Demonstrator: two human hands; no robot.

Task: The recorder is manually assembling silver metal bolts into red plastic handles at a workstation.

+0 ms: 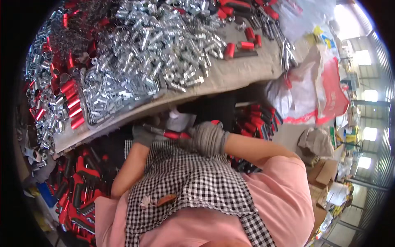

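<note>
In front of my checked apron, just below the table's front edge, both hands are in grey knitted gloves. My left hand [142, 136] is closed round one end of a slim tool with a red and dark handle [172, 134]. The other end of this tool reaches my right hand [207, 138], whose fingers are curled and partly blurred. A small red tip shows at the top of the right glove; what it belongs to is hidden. Pale plastic [181, 122] hangs just beyond the hands.
The table [242, 74] bears heaps of silver metal sleeves and pins [164, 45], a tray of small pins [119, 99] and red tubes [74, 105]. Red and black handled tools [84, 177] lie piled at left, more [257, 121] at right. A red and white sack [329, 90] stands at right.
</note>
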